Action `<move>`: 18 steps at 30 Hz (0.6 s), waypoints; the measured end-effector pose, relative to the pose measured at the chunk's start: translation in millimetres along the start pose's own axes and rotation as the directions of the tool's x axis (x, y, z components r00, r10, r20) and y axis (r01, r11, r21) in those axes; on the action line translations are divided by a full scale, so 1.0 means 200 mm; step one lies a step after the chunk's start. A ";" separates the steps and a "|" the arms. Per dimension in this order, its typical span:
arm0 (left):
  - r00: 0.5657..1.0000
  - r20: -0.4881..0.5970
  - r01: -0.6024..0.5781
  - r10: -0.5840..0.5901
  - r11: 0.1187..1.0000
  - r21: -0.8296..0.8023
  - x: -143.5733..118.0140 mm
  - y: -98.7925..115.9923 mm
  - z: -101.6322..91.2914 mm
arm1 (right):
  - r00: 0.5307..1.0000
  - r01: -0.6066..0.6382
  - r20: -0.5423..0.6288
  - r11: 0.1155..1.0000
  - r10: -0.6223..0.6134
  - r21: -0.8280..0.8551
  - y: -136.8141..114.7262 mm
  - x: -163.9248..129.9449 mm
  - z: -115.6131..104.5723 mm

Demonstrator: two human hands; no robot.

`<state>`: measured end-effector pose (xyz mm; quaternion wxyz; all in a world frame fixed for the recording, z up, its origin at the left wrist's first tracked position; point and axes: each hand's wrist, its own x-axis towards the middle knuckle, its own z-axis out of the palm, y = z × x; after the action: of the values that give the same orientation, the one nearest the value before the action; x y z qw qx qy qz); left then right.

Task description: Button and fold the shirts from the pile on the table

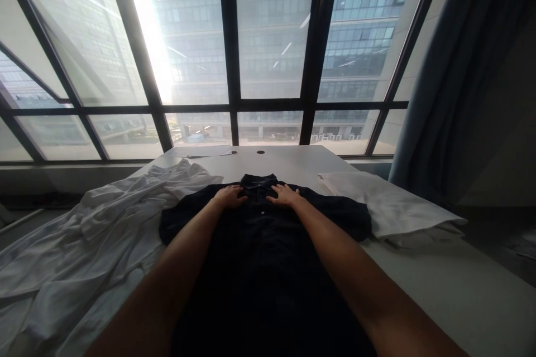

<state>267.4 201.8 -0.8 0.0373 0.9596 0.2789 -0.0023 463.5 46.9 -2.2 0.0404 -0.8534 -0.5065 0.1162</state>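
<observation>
Both forearms reach out from the near edge of the desk [439, 290] across a dark shirt [259, 268] that lies flat, front side up, down the middle of the desk with its collar toward the far edge. Left hand [229, 197] and right hand [283, 196] rest palm down on the chest of the shirt just below the collar, one on each side of the button line, fingers [240, 198] spread a little and pressing flat on the cloth, gripping nothing. Both short sleeves lie spread out toward the left and right edges. By the look of it, the step in hand is smoothing the shirt flat at the top; a next move would call for sliding the palms outward or taking hold of a shoulder or sleeve edge without dragging the body of the shirt out of line. Left of the dark shirt a heap of crumpled white clothes [96, 234] hangs over the left edge. Near the far right corner a folded white cloth [389, 206] lies apart from the dark shirt's sleeve, though close to it. No box, basket or other container shows on the desk. Beyond the far edge stands a large window [272, 56] with dark frames.
</observation>
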 end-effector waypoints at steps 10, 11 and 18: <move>0.997 -0.076 0.039 -0.032 0.995 0.092 -0.14 -0.01 -0.03 | 0.980 0.001 -0.200 0.996 -0.020 -0.094 0.12 -0.08 -0.01; 0.995 -0.091 0.042 -0.031 0.991 0.125 -0.19 -0.03 -0.07 | 0.974 -0.066 -0.222 0.991 0.039 -0.116 0.18 -0.13 -0.05; 0.900 -0.241 0.398 -0.363 0.910 0.115 -0.61 -0.43 -0.27 | 0.847 -0.522 -0.145 0.852 0.511 -0.049 0.71 -0.49 -0.25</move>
<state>117.0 212.3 50.2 -0.0720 0.8806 0.4628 0.0714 550.8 -105.3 36.3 0.0028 -0.9647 -0.2592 0.0462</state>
